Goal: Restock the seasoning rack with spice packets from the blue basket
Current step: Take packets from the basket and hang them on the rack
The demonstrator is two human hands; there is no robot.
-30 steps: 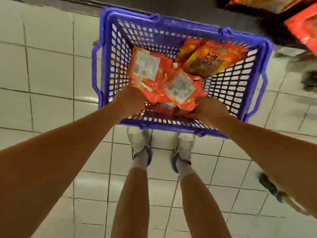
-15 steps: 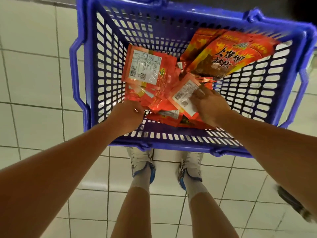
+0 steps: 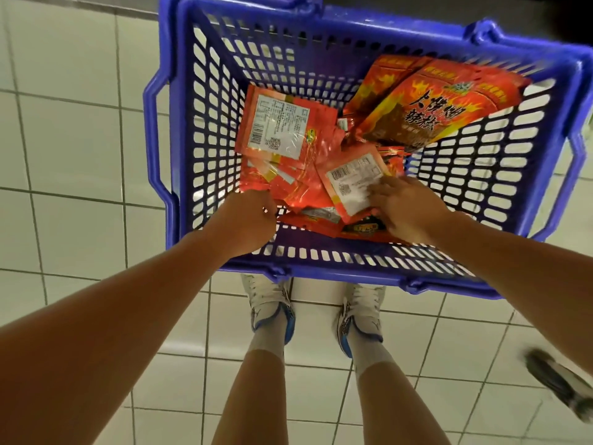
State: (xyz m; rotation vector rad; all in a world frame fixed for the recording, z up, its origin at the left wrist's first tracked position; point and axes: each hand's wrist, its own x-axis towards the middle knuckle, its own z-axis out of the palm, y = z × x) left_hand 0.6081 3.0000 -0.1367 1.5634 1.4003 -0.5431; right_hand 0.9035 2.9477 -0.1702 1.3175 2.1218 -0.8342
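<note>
The blue basket (image 3: 179, 130) stands on the tiled floor in front of my feet. Several red spice packets lie in it: a pile face down with white labels (image 3: 276, 126) on the left, and larger flame-printed packets (image 3: 426, 114) leaning at the far right. My left hand (image 3: 247, 220) is inside the near left of the basket, fingers curled at the edge of a red packet (image 3: 266, 178) in the pile. My right hand (image 3: 407, 210) pinches a small white-labelled packet (image 3: 349, 184), fingers on top of its label. More packets lie hidden under both hands.
White floor tiles (image 3: 73, 155) surround the basket. My two white and blue shoes (image 3: 272, 306) stand just behind its near rim. Another person's dark shoe (image 3: 561, 383) is at the lower right. A dark shelf base runs along the top edge.
The view has closed in on the basket. My right hand slid up onto the white-labelled packet, and my left hand stayed at the pile's near edge.
</note>
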